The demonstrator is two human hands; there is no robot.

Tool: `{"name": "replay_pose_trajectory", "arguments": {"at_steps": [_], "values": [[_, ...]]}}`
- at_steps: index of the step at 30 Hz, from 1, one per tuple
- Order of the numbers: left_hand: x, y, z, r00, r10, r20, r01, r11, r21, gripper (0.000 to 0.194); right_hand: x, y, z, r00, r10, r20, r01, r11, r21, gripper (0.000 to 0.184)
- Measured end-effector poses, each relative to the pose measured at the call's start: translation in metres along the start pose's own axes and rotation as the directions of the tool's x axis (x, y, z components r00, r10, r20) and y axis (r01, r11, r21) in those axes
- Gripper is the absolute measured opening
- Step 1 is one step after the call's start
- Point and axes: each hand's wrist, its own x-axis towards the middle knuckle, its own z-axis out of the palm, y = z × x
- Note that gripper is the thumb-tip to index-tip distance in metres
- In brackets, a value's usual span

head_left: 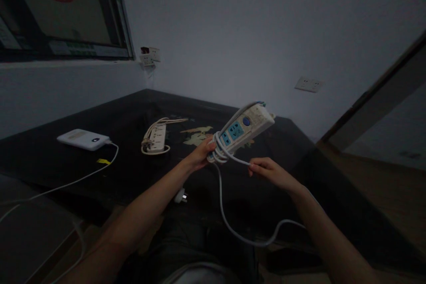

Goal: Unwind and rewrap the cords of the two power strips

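Our left hand (202,149) grips the power strip (249,125) above the tabletop (116,115), several turns of cord (239,160) already wrapped around its near end; our right hand (269,170) pinches the cord beside it, while a long slack length hangs below, unwound.

The left hand (201,151) and wound cord (223,149) partly cover one end of the held power strip (249,129).

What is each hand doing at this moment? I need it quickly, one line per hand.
Left hand: closed around the cord-wrapped end of the power strip.
Right hand: closed, pinching the white cord.
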Motion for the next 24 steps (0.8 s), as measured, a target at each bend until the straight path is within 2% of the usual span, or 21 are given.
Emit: {"name": "replay_pose_trajectory", "arguments": {"at_steps": [2, 6, 9, 11, 14, 18, 21, 24], "values": [[-0.003, 0.002, 0.0, 0.997, -0.026, 0.07, 0.024, 0.999, 0.032, 0.072, 0.001, 0.005, -0.005, 0.996, 0.047, 0.07, -0.049, 0.998, 0.027, 0.042], [-0.008, 0.009, 0.002, 0.957, -0.13, 0.258, 0.093, 0.984, 0.151, 0.075, 0.009, 0.005, -0.015, 0.994, 0.063, 0.086, -0.068, 0.997, 0.046, 0.031], [-0.01, 0.017, 0.004, 0.899, -0.243, 0.365, 0.101, 0.925, 0.367, 0.069, 0.017, -0.004, -0.023, 0.982, 0.117, 0.15, -0.123, 0.992, 0.033, 0.034], [-0.009, 0.021, 0.006, 0.87, -0.304, 0.388, 0.053, 0.84, 0.54, 0.06, 0.023, -0.011, -0.029, 0.973, 0.177, 0.152, -0.176, 0.984, -0.016, 0.037], [-0.009, 0.022, 0.009, 0.876, -0.333, 0.348, -0.048, 0.659, 0.75, 0.051, 0.029, -0.021, -0.034, 0.973, 0.223, 0.062, -0.215, 0.97, -0.116, 0.038], [-0.008, 0.019, 0.009, 0.937, -0.242, 0.252, -0.13, 0.429, 0.894, 0.048, 0.035, -0.038, -0.034, 0.965, 0.261, -0.015, -0.259, 0.947, -0.189, 0.034], [-0.006, 0.016, 0.007, 0.97, -0.153, 0.187, -0.134, 0.301, 0.944, 0.048, 0.039, -0.051, -0.028, 0.96, 0.276, -0.038, -0.278, 0.936, -0.217, 0.03], [-0.004, 0.012, 0.003, 0.989, -0.076, 0.131, -0.111, 0.222, 0.969, 0.051, 0.043, -0.057, -0.019, 0.971, 0.214, -0.109, -0.236, 0.934, -0.268, 0.027]]}}
